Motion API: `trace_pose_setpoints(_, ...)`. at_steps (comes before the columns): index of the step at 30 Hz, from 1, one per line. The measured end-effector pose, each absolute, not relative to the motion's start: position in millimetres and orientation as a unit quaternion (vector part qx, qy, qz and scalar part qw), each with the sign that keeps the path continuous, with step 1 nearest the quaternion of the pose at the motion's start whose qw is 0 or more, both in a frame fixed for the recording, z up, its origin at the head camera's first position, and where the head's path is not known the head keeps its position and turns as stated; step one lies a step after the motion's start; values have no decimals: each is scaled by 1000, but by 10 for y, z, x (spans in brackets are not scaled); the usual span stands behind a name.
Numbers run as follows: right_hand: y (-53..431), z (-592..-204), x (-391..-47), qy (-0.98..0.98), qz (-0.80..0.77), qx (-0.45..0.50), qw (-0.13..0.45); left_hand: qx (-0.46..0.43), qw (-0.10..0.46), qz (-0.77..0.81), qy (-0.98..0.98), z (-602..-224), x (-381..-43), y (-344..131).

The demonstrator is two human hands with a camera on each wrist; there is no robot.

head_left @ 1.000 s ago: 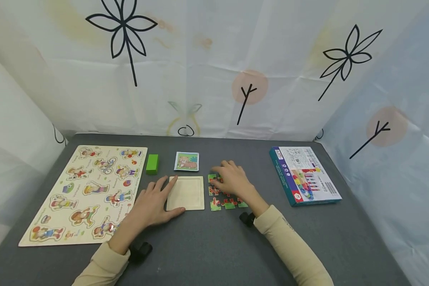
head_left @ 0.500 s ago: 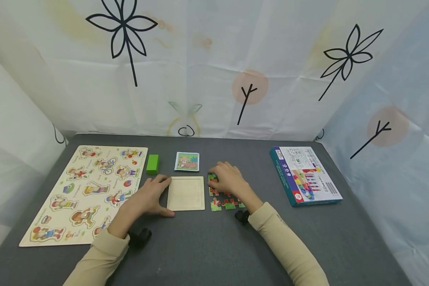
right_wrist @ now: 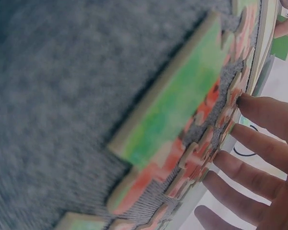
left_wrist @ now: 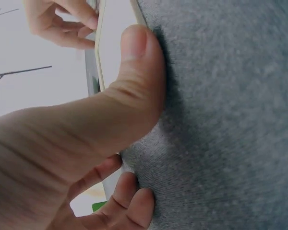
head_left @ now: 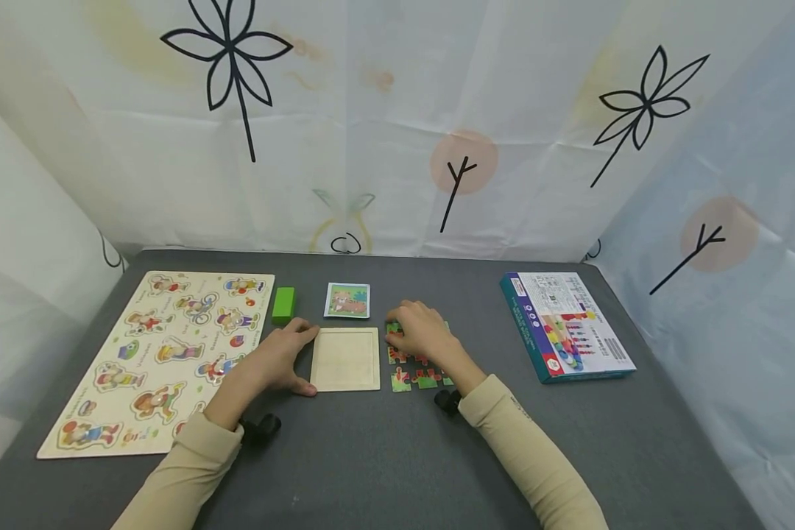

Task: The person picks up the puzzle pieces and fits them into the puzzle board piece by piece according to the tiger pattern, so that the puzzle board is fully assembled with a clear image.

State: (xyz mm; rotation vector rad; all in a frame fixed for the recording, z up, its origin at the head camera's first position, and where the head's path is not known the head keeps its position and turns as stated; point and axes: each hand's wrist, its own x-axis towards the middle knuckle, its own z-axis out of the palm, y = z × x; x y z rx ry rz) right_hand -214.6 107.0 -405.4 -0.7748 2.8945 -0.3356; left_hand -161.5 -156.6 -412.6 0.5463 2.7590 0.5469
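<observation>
Left hand (head_left: 273, 362) has shifted leftward over grey table (head_left: 371, 471) before printed backdrop (head_left: 384, 103)

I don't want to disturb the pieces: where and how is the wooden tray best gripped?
Probably pinch the wooden tray at its near edge, from the person's side, thumb on top. It lies flat and thin; that edge fronts bare tabletop, while puzzle pieces lie just off the right edge and the left hand is at the left.
</observation>
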Motion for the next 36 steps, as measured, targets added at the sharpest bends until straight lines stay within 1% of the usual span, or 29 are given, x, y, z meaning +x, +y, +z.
trace_pose_setpoints(11, 1056, -4079, -2177, 948, -172, -263, 47, 172, 144, 166, 960, -4136, -1633, -1520)
trace_pose_setpoints(18, 1037, -4070, -2171, 942, -204, -265, 13, 163, 149, 169, 961, -4152, -1635, -1517)
trace_pose_setpoints(25, 899, -3986, -2121, 933, -225, -279, 30, 165, 144, 182, 959, -4178, -1639, -1551)
trace_pose_setpoints(36, 544, -3991, -2090, 930, -199, -305, 48, 169, 144, 181, 958, -4201, -1665, -1573)
